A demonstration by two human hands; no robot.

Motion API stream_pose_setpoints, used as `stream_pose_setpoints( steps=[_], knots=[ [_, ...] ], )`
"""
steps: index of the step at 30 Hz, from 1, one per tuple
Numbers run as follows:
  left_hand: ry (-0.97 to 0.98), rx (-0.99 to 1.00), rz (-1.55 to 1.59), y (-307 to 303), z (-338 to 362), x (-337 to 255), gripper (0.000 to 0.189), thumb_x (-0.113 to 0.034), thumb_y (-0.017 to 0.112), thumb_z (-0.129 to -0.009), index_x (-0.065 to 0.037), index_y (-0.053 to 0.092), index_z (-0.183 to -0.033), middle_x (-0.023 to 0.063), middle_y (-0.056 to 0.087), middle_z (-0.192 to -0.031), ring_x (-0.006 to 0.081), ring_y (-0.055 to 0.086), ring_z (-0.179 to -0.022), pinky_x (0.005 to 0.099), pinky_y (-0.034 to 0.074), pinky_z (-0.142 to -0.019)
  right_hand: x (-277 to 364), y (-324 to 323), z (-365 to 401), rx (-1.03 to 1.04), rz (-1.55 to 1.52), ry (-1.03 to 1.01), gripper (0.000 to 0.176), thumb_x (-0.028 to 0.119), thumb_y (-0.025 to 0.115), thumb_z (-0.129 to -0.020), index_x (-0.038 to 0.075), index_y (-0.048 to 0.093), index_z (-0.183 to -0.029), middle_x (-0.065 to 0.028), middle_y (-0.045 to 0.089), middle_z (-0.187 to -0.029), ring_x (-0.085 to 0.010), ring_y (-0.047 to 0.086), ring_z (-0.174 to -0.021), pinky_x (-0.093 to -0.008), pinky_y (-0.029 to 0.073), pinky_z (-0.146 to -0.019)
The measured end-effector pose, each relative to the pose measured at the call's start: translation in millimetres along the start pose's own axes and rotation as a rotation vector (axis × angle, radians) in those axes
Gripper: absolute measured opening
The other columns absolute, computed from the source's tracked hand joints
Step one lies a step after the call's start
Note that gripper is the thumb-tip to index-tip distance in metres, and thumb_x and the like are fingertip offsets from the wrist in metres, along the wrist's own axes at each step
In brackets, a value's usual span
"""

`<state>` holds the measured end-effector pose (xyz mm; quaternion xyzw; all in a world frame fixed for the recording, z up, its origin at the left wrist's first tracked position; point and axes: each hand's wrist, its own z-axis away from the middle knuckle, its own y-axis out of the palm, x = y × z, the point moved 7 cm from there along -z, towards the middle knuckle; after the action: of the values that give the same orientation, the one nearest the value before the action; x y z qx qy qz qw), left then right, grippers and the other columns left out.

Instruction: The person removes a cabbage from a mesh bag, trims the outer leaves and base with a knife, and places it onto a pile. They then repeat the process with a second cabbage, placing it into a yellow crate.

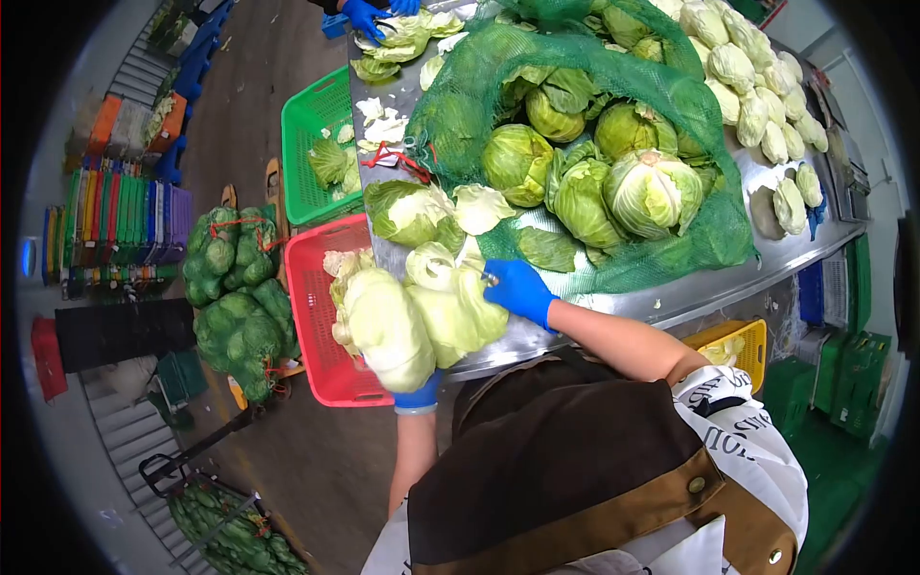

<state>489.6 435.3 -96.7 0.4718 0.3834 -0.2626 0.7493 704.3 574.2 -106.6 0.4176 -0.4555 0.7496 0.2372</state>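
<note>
Head view: the cabbage lies lengthwise, slanting up from the left hand, which grasps it underneath. The right hand, just beside it, is clenched on a knife.

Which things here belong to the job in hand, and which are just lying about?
In hand: cabbage, held from below by left hand, right hand on its leaves; red basket beside it.
Lying about: green net sack of cabbages; green basket; pale heads at the far end; floor sacks.

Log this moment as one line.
left hand: holds cabbage | right hand: on its leaves | beside: red basket | table: netted cabbages
</note>
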Motion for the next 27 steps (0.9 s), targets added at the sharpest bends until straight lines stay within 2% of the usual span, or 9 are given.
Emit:
stream_pose_setpoints(
  steps=[3, 5, 7, 9, 12, 16, 19, 23, 27],
  knots=[
    [0.142, 0.016, -0.657, -23.2, 3.7, 16.5, 0.057, -0.038, 0.043, -0.096, -0.014, 0.030, -0.146, 0.0100, 0.034, -0.149, 0.0270, 0.031, -0.137, 0.0426, 0.024, -0.114, 21.9, -16.9, 1.2, -0.190, -0.021, -0.123, 0.038, 0.024, 0.073, -0.070, 0.008, 0.064, -0.104, -0.0166, 0.065, -0.090, -0.0330, 0.064, -0.081, -0.0407, 0.050, -0.071],
    [0.114, -0.084, -0.462, -12.6, -0.7, -0.7, 0.057, -0.040, 0.041, -0.097, -0.014, 0.030, -0.146, 0.0102, 0.034, -0.149, 0.0276, 0.031, -0.137, 0.0435, 0.025, -0.114, 72.1, -52.1, 6.3, -0.213, -0.123, -0.126, 0.041, 0.025, 0.076, -0.075, 0.009, 0.064, -0.111, -0.0094, 0.066, -0.096, -0.0182, 0.063, -0.077, -0.0315, 0.050, -0.067],
    [-0.051, -0.277, 0.368, 36.0, -4.8, -41.9, 0.059, -0.041, 0.043, -0.095, -0.012, 0.031, -0.145, 0.0107, 0.036, -0.148, 0.0296, 0.036, -0.135, 0.0455, 0.028, -0.113, 100.0, -45.0, 7.5, 0.031, -0.512, -0.024, 0.044, 0.024, 0.075, -0.077, 0.010, 0.062, -0.117, -0.0056, 0.066, -0.096, -0.0121, 0.058, -0.074, -0.0271, 0.047, -0.063],
    [-0.046, 0.000, 0.371, 26.3, -7.5, -38.7, 0.068, -0.040, 0.051, -0.090, -0.007, 0.030, -0.145, 0.0139, 0.037, -0.146, 0.0336, 0.040, -0.131, 0.0470, 0.033, -0.110, 120.4, -39.2, 15.3, 0.349, -0.689, 0.113, 0.049, 0.033, 0.075, -0.079, 0.009, 0.059, -0.119, 0.0005, 0.065, -0.096, -0.0059, 0.056, -0.076, -0.0231, 0.048, -0.064],
    [-0.063, 0.040, 0.080, 48.2, -6.3, -53.1, 0.080, -0.028, 0.064, -0.079, -0.004, 0.028, -0.146, 0.0158, 0.036, -0.145, 0.0306, 0.038, -0.132, 0.0435, 0.032, -0.110, 104.4, -31.5, 22.2, 0.295, -0.771, 0.081, 0.058, 0.028, 0.074, -0.081, 0.002, 0.052, -0.128, -0.0043, 0.065, -0.101, -0.0083, 0.057, -0.077, -0.0217, 0.046, -0.063],
    [-0.004, 0.232, -0.266, 106.7, -6.0, -88.5, 0.089, -0.010, 0.072, -0.070, -0.001, 0.026, -0.146, 0.0140, 0.034, -0.145, 0.0253, 0.035, -0.134, 0.0391, 0.031, -0.110, 27.7, -4.8, 44.4, 0.222, -1.294, 0.425, 0.043, 0.035, 0.062, -0.087, 0.008, 0.056, -0.120, -0.0030, 0.066, -0.095, -0.0117, 0.062, -0.071, -0.0219, 0.047, -0.057],
    [0.034, 0.321, -0.397, 116.8, -6.4, -102.4, 0.064, 0.008, 0.064, -0.076, 0.002, 0.043, -0.136, 0.0126, 0.050, -0.134, 0.0217, 0.047, -0.124, 0.0341, 0.037, -0.105, -37.6, 19.3, 57.2, 0.375, -1.434, 0.592, 0.046, 0.044, 0.057, -0.088, 0.011, 0.056, -0.120, -0.0033, 0.067, -0.089, -0.0137, 0.061, -0.060, -0.0217, 0.045, -0.048],
    [0.145, 0.066, -0.574, 68.7, -23.3, -96.2, 0.032, 0.009, 0.059, -0.081, 0.003, 0.062, -0.112, 0.0118, 0.062, -0.117, 0.0205, 0.057, -0.110, 0.0341, 0.041, -0.100, -52.9, 12.7, 63.4, 0.330, -1.558, 0.628, 0.052, 0.048, 0.055, -0.088, 0.010, 0.054, -0.123, -0.0049, 0.068, -0.094, -0.0157, 0.061, -0.059, -0.0242, 0.047, -0.046],
    [0.737, -0.239, -1.595, 81.2, -15.7, -130.0, 0.043, 0.002, 0.059, -0.085, -0.002, 0.053, -0.128, 0.0132, 0.051, -0.130, 0.0250, 0.051, -0.118, 0.0374, 0.041, -0.100, -51.8, 1.1, 59.8, 0.223, -1.582, 0.410, 0.062, 0.042, 0.062, -0.084, 0.007, 0.046, -0.133, -0.0089, 0.062, -0.119, -0.0197, 0.063, -0.088, -0.0315, 0.053, -0.072]
  ],
)
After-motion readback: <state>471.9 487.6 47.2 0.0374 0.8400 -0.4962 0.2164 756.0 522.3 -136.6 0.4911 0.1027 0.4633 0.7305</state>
